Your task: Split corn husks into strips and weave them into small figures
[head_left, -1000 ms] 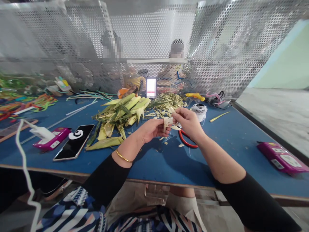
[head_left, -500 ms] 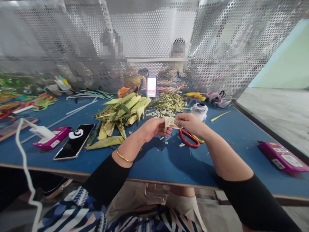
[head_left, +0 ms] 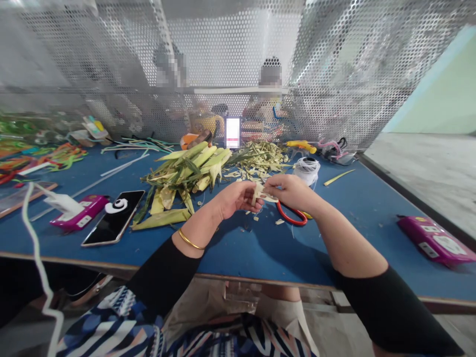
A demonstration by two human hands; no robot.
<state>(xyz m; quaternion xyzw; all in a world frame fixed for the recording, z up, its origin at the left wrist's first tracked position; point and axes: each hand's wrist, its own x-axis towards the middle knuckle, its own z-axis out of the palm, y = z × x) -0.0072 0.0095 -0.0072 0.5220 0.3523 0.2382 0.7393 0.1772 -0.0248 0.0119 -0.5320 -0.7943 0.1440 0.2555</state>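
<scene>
Over the middle of the blue table, my left hand [head_left: 239, 197] is closed on a pale corn husk piece [head_left: 258, 192], fingers curled round its left side. The thumb and fingers of my right hand [head_left: 290, 190] pinch the right part of the same husk. Its far folds are partly hidden by the fingers. Just below my right hand lie scissors [head_left: 291, 219] with a red handle, their blades out of sight. Behind that hand stands a spool of white string [head_left: 307, 171]. A heap of green and yellow corn husks [head_left: 197, 166] lies beyond my left hand.
Small husk scraps [head_left: 264, 156] are piled at the back, near a yellow tool [head_left: 301, 146]. To the left are a phone [head_left: 115, 223] and a purple wipes pack [head_left: 87, 213]; another wipes pack [head_left: 435, 240] lies right. A perforated screen [head_left: 230, 44] stands behind.
The husk between my hands has turned and shows narrower, with its right end now pointing lower. My right hand has shifted slightly left; my left hand has hardly moved.
</scene>
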